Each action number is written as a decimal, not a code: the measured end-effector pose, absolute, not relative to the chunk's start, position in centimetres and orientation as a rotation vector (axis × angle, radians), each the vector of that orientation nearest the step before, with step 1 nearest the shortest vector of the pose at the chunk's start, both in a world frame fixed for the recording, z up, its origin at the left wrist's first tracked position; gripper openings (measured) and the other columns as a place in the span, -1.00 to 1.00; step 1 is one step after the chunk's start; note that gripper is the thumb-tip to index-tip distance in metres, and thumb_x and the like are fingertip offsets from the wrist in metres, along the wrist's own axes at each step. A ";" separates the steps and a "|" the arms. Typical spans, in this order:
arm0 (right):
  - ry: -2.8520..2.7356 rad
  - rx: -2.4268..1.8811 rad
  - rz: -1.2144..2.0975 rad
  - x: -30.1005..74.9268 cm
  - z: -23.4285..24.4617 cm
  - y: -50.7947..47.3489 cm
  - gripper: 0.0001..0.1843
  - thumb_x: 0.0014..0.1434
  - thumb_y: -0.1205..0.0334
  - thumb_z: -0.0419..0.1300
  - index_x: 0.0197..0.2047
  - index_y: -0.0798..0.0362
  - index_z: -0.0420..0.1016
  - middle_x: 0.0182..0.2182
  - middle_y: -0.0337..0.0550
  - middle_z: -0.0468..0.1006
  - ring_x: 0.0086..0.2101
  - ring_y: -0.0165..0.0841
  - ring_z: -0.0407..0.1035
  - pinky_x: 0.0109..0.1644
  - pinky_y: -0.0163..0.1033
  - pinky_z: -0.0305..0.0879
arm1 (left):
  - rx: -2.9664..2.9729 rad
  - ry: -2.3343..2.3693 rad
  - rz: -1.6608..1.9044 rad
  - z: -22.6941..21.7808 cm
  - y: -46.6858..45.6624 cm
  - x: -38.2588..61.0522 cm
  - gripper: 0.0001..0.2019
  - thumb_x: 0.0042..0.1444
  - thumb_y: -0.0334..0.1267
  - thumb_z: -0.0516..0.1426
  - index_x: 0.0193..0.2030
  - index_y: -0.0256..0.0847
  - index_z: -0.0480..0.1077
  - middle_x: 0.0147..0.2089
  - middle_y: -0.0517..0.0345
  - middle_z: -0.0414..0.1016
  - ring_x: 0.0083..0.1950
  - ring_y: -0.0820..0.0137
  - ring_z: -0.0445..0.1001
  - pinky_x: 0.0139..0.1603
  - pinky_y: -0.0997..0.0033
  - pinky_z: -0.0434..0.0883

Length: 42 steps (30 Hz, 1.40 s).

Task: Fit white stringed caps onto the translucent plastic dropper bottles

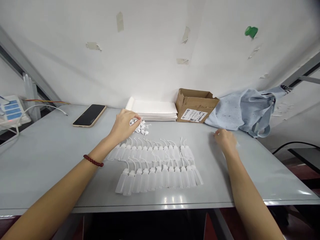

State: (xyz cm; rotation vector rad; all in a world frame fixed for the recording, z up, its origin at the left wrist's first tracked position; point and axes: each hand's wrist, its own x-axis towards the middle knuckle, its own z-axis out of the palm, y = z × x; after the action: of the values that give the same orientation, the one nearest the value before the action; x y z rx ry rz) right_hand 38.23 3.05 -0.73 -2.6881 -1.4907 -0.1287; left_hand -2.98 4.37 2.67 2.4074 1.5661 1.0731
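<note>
My left hand (125, 124) reaches over a small pile of white caps (143, 128), thumb and forefinger drawn close together. Whether a cap is pinched between them cannot be made out. To the right, my right hand (226, 141) is just above the table with its fingers curled in. A faint translucent edge shows beside that hand, but what it holds is hidden. Between my arms lie two rows of translucent plastic bottles with thin curved white tubes: a front row (158, 178) and a back row (150, 154).
A stack of white envelopes (155, 108) and an open cardboard box (196, 105) stand against the wall. Light blue cloth (230, 110) lies at the right back. A phone (90, 115) rests at the left, near a white cable (47, 105). The grey table (100, 196) ends at its front edge.
</note>
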 end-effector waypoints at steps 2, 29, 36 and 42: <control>-1.490 -2.678 -0.127 37.9 -0.4 2.9 -0.66 0.18 0.26 -0.01 -0.06 0.13 0.49 -0.15 0.23 0.51 -0.10 0.01 0.38 -0.21 -0.10 0.25 | 2.458 1.586 1.051 2.6 4.4 -3.0 -0.83 0.16 -0.26 0.03 -0.29 -0.19 0.43 -0.17 0.09 0.56 -0.02 0.20 0.36 -0.02 0.19 0.24; -1.683 -1.985 -0.012 32.6 -0.3 2.6 -0.65 0.13 0.23 0.05 -0.08 0.22 0.46 -0.19 0.20 0.58 -0.17 -0.03 0.43 -0.12 -0.04 0.26 | 2.357 1.619 1.227 2.8 4.4 -2.2 -0.85 0.12 -0.30 0.05 -0.32 -0.21 0.46 -0.25 0.08 0.56 -0.07 0.20 0.39 -0.07 0.21 0.30; -1.848 -1.497 0.343 27.1 1.2 2.7 -0.70 0.19 0.09 0.08 -0.13 0.09 0.45 -0.19 -0.02 0.59 -0.19 -0.22 0.45 -0.14 -0.15 0.36 | 2.072 1.482 1.210 2.8 3.6 -1.1 -0.84 0.11 -0.22 0.09 -0.29 -0.18 0.47 -0.23 0.12 0.55 -0.13 0.28 0.45 -0.11 0.30 0.35; -2.179 -1.003 0.683 22.1 3.7 2.5 -0.82 0.18 0.12 0.17 -0.19 0.01 0.47 0.13 -0.04 0.36 0.09 -0.18 0.29 0.06 -0.03 0.27 | 2.041 1.399 1.230 1.9 3.0 0.1 -0.84 0.13 -0.21 0.09 -0.28 -0.17 0.48 -0.23 0.13 0.55 -0.15 0.30 0.46 -0.10 0.29 0.35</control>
State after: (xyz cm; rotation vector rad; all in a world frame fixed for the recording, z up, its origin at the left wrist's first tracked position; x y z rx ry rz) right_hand 22.14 2.49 3.70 -1.0031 -2.1787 0.6833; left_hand 0.12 3.04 1.93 2.0408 1.3995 1.2295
